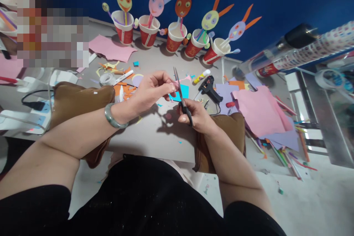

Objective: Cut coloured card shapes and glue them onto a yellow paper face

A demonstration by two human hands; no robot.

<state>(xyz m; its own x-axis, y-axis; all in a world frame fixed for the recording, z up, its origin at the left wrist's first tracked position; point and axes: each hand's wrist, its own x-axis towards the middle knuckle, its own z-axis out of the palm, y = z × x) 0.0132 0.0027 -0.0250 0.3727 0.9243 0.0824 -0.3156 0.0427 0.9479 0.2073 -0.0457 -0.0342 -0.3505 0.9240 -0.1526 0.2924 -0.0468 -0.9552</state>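
Head view showed the right hand (pixel 199 116) wrapped round black-looped scissors (pixel 183 100), their slim metal blades at the left hand's (pixel 152 92) fingertips. Those were pinched nearly closed; what they held was too small to tell. Beyond lay flat turquoise paper (pixel 185 91) and a bulky black glue gun (pixel 212 90) on the smooth grey table (pixel 155 142).

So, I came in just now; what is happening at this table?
The person's right hand holds black-handled scissors, and the left hand pinches close to the blades; anything held there is too small to tell. Beyond, five red cups with rabbit-like paper heads stand in a row, and a glue gun lies beside purple paper.
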